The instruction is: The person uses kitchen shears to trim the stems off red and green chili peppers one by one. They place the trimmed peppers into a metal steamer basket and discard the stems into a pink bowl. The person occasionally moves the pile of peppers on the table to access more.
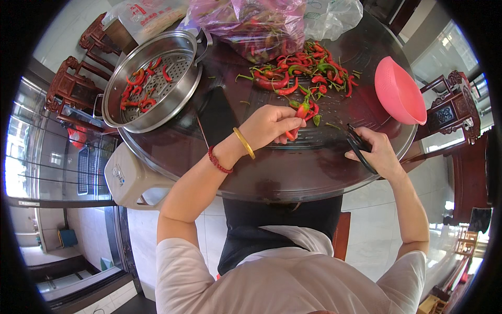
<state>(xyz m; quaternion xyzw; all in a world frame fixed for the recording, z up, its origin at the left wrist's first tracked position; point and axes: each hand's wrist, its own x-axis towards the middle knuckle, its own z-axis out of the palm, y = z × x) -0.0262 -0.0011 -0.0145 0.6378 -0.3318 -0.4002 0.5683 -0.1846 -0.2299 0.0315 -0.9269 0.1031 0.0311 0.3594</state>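
Note:
Over the glass-topped table (251, 168), my left hand (274, 123) grips red chili peppers (302, 111) by their bodies, green stem ends pointing away from me. A few more peppers sit right beside those fingers. To the right, my right hand (378, 149) has hold of black-handled scissors (359, 147), apart from the peppers; whether the blades are spread is hard to see. Just beyond both hands lies a loose pile of red and some green chili peppers (290, 76). Bits of cut stem are scattered around it.
A steel steamer pot (188, 84) at left holds several red peppers on its perforated base. Near it lies a black phone (217, 115). A pink plastic bag (251, 27) of peppers stands at the back, a pink basket (398, 92) at right. A plastic stool (131, 176) stands below left.

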